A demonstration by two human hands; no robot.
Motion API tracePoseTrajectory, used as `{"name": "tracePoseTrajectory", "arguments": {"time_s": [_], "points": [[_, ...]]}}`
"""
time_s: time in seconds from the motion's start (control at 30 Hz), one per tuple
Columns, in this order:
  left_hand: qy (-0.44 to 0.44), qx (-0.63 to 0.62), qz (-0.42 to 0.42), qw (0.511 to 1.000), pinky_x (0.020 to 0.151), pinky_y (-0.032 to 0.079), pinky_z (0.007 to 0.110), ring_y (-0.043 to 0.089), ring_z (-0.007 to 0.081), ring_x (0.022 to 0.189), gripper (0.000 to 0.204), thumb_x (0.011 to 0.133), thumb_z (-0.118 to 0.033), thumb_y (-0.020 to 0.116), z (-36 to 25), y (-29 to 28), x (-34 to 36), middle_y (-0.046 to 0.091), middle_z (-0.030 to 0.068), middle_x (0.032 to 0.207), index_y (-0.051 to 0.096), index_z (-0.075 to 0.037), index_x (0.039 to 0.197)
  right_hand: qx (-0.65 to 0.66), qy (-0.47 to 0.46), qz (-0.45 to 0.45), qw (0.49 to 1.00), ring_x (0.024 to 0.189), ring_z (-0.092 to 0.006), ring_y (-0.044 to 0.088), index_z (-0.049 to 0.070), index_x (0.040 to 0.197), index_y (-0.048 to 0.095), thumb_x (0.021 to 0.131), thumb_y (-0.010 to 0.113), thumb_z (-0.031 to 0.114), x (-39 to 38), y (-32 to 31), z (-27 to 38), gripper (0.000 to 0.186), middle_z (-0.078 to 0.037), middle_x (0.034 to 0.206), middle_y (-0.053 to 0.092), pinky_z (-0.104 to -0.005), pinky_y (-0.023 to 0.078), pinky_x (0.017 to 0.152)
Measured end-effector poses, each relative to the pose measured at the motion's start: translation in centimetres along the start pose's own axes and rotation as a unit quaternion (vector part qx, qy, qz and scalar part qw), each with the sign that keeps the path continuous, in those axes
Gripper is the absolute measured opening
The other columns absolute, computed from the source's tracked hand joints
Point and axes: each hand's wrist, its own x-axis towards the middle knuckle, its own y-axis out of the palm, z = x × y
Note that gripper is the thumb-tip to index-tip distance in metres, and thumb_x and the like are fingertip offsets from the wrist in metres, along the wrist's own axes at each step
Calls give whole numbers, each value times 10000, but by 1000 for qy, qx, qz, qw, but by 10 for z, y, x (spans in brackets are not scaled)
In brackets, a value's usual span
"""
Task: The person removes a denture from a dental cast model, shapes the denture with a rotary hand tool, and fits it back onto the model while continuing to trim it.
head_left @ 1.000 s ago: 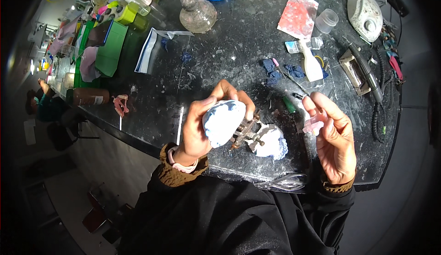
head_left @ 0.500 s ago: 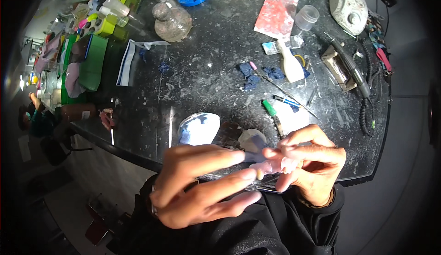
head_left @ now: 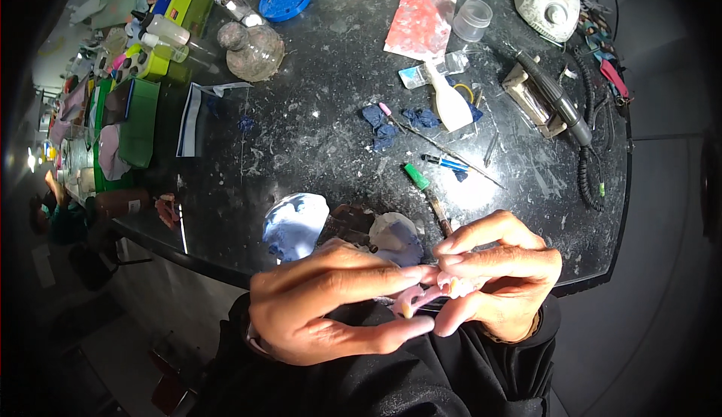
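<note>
Both hands meet close to my body, below the black table's front edge. My left hand and my right hand pinch a small pink piece with pale tooth-like bits between their fingertips. Just beyond the hands, a blue-and-white plaster-like cast lies on the table next to a second whitish cast and a dark metal frame between them, partly hidden by my fingers.
On the table lie a green-tipped tool, blue scraps, a white squeeze bottle, a red-stained sheet, a clear cup, a blue lid, a glass flask and a handpiece with coiled cord. Green trays stand at left.
My left hand set the blue-and-white cast down on the table. Both hands came together near my body and now hold the pink piece between them.
</note>
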Motion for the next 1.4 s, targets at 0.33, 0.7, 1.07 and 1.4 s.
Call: {"name": "tracePoseTrajectory", "arguments": {"time_s": [0.33,0.7,1.07,1.4], "points": [[-214,-436,18,874,796,532,336,627,165,833,315,700,97,711,2,9,-7,639,158,910,572,63,981,-538,-147,-134,819,792,-236,604,23,1049,634,688,743,210,34,-44,21,421,-140,1026,559,-335,512,668],[-221,-512,22,830,950,436,509,645,249,901,282,709,133,673,9,16,0,643,180,872,521,36,926,-794,-42,-91,599,963,-242,536,124,1321,426,800,543,-16,61,-131,-44,552,-98,1091,537,-352,415,822],[-145,-423,-60,892,819,544,423,641,234,895,310,688,117,701,22,36,-2,597,188,915,536,31,936,-526,-106,-113,836,771,-293,651,4,1115,530,827,591,130,57,-80,2,320,-152,956,627,-321,495,668],[-76,-276,-17,958,713,576,335,655,242,839,281,676,86,727,34,36,0,589,212,942,566,18,896,-429,7,83,899,390,-160,503,69,592,497,603,718,558,23,-37,16,537,-12,490,464,-270,364,382]]}}
